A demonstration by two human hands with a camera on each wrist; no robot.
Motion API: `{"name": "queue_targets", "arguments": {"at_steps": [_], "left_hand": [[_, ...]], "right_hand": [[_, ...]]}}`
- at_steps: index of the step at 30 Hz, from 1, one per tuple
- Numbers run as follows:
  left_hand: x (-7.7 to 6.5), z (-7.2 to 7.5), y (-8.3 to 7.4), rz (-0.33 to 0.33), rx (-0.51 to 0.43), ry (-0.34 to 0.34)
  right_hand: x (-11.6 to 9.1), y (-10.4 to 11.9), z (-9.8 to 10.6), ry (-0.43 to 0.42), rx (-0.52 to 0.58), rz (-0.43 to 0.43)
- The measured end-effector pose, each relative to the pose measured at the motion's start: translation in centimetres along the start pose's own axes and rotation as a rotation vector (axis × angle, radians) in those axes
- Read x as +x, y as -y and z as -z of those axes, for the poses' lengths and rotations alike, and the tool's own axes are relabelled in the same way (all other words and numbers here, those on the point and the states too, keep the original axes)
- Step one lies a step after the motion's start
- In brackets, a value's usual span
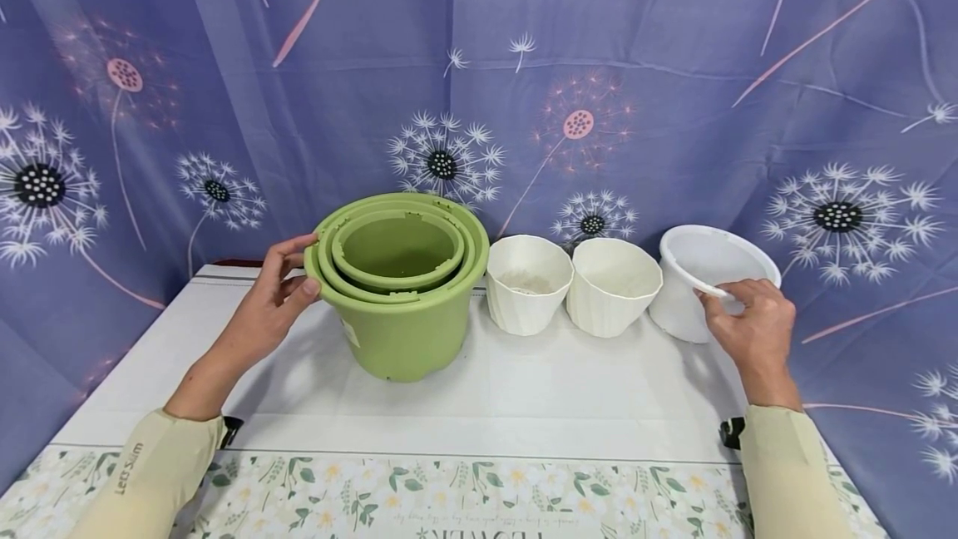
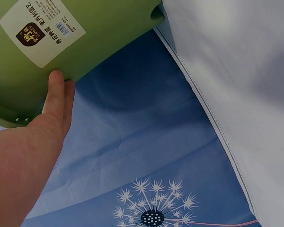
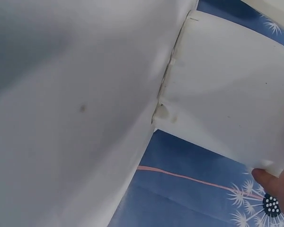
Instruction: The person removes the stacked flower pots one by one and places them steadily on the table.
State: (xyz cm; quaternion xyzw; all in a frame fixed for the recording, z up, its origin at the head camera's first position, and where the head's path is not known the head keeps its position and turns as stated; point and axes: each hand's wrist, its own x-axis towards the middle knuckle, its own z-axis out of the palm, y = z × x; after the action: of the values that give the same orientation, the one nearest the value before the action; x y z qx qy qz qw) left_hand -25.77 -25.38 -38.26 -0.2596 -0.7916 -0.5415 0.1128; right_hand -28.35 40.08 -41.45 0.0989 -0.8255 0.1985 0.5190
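Observation:
A stack of round green flowerpots (image 1: 404, 339), nested one inside another, stands left of the middle. My left hand (image 1: 258, 306) is at its left side, thumb and fingers spread along the outer rim. In the left wrist view, straight fingers (image 2: 55, 97) rest against the outer wall beside a white label (image 2: 42, 30). At the right end of the row is a round white flowerpot (image 1: 677, 302), also in the right wrist view with its base at the tabletop. My right hand (image 1: 752, 323) pinches its near rim, fingertips reaching over the edge.
Two cream faceted pots, a left one (image 1: 527, 298) and a right one (image 1: 614, 294), stand between the green stack and the white pot. A purple dandelion-print curtain (image 1: 524, 106) hangs behind. A white cloth (image 1: 554, 406) with a floral front band covers the table.

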Motion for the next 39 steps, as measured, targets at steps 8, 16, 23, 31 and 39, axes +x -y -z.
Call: {"name": "queue_targets", "arguments": {"at_steps": [8, 16, 23, 31, 39], "left_hand": [[0.0, 0.1, 0.1, 0.014, 0.000, -0.006], [-0.1, 0.1, 0.2, 0.022, 0.003, -0.005], [0.0, 0.0, 0.2, 0.022, 0.003, -0.008], [0.0, 0.1, 0.3, 0.015, 0.001, -0.007], [0.0, 0.1, 0.3, 0.021, -0.007, 0.001]], "right_hand": [[0.1, 0.0, 0.3, 0.046, -0.012, -0.018], [0.2, 0.1, 0.7, 0.138, -0.021, -0.061], [0.4, 0.1, 1.1, 0.225, -0.029, -0.128], [0.5, 0.1, 1.0, 0.261, -0.022, -0.102], [0.8, 0.4, 1.3, 0.326, -0.030, -0.156]]}}
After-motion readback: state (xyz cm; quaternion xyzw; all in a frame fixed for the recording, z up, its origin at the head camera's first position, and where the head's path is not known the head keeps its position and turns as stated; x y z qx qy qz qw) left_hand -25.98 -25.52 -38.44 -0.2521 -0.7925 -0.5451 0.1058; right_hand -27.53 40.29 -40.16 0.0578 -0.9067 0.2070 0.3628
